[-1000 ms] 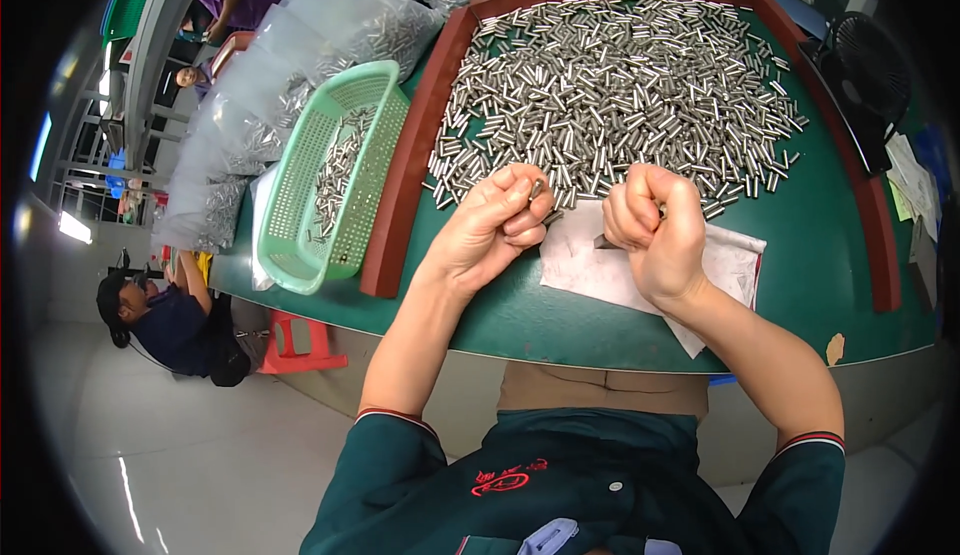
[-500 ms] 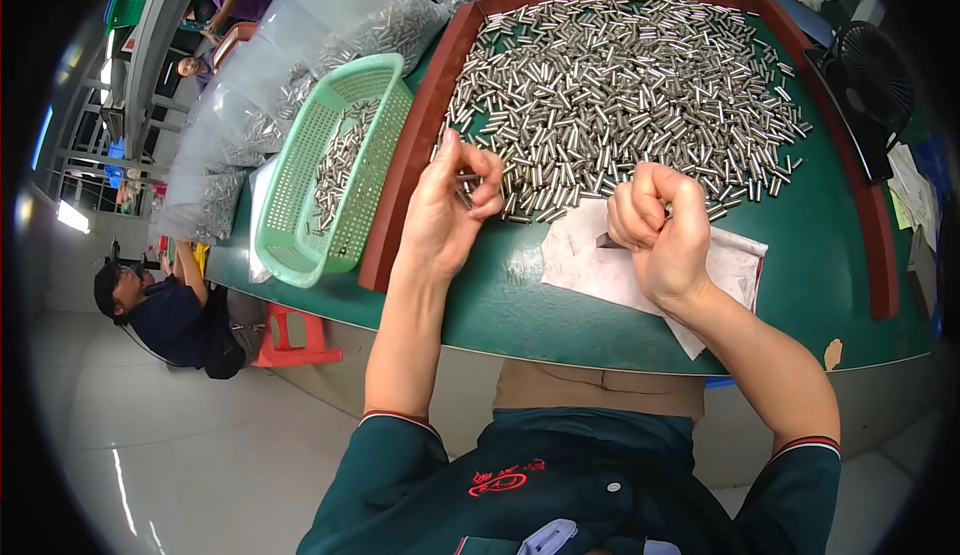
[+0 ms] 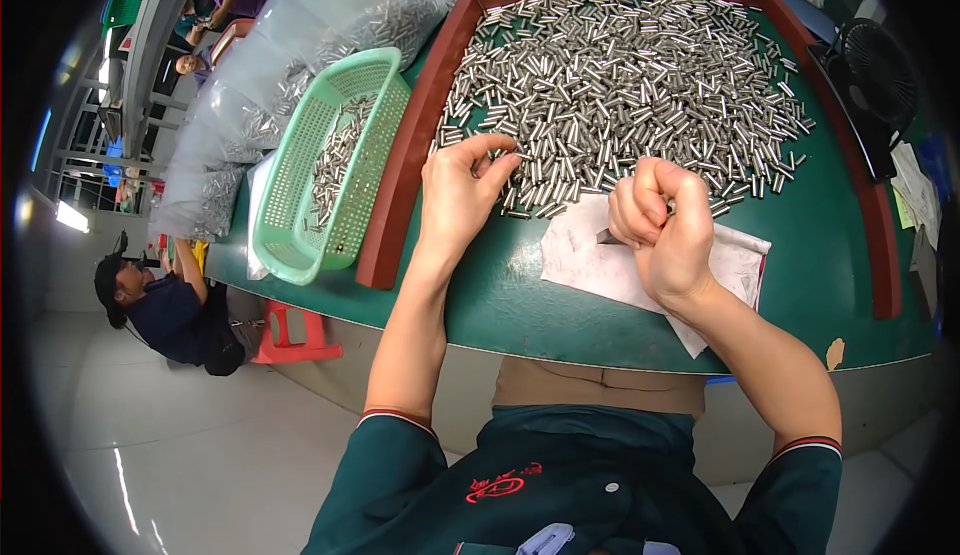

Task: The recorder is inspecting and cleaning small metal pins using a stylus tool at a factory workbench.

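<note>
Many short shiny metal pins (image 3: 620,85) lie in a wide loose layer on the green tabletop. My left hand (image 3: 462,195) is at the near left edge of this layer, its thumb and index fingertip brought together in a pinch. Whether a pin is between those fingertips cannot be made out. Over a stained white cloth (image 3: 580,260), my right hand (image 3: 665,230) is curled into a fist. A small dark grey edge (image 3: 606,238) shows beside its fingers; the rest of that thing is hidden.
A dark red wooden frame (image 3: 400,195) borders the pins. Left of it stands a light green perforated basket (image 3: 272,240) holding more pins. Clear bags of pins (image 3: 250,95) line the far left. A black fan (image 3: 868,85) is at right. A seated person (image 3: 165,305) works at left.
My left hand has turned from palm showing to back showing, and its fingertips have moved right and slightly away to the pins. My right hand has hardly moved.
</note>
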A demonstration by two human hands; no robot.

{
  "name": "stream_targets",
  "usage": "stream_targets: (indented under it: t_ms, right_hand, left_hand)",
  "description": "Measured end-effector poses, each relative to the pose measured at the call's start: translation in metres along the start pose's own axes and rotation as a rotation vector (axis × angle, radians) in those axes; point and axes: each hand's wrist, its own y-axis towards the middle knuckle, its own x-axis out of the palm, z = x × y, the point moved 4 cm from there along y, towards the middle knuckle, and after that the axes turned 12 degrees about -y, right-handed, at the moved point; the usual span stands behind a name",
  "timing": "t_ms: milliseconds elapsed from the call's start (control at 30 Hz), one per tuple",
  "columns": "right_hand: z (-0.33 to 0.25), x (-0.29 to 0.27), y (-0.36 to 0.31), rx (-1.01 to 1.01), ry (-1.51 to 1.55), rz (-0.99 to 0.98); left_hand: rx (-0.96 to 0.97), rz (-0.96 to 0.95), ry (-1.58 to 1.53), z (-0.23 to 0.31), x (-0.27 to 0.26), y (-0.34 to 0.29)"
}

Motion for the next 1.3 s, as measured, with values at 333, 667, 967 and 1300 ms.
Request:
stream_targets:
  t_ms: [333, 667, 967, 1300]
  right_hand:
    - [0.001, -0.001, 0.000, 0.003, 0.005, 0.016]
    - [-0.001, 0.000, 0.001, 0.004, 0.012, 0.017]
    - [-0.001, 0.000, 0.001, -0.006, -0.007, 0.018]
    - [-0.002, -0.001, 0.001, 0.004, -0.012, 0.018]
  left_hand:
    - [0.068, -0.099, 0.069, 0.011, 0.014, 0.003]
    - [-0.514, -0.321, -1.574, -0.010, 0.007, 0.001]
    - [-0.549, -0.412, -1.510, -0.010, 0.015, -0.008]
    - [-0.571, -0.489, -1.507, -0.010, 0.018, -0.010]
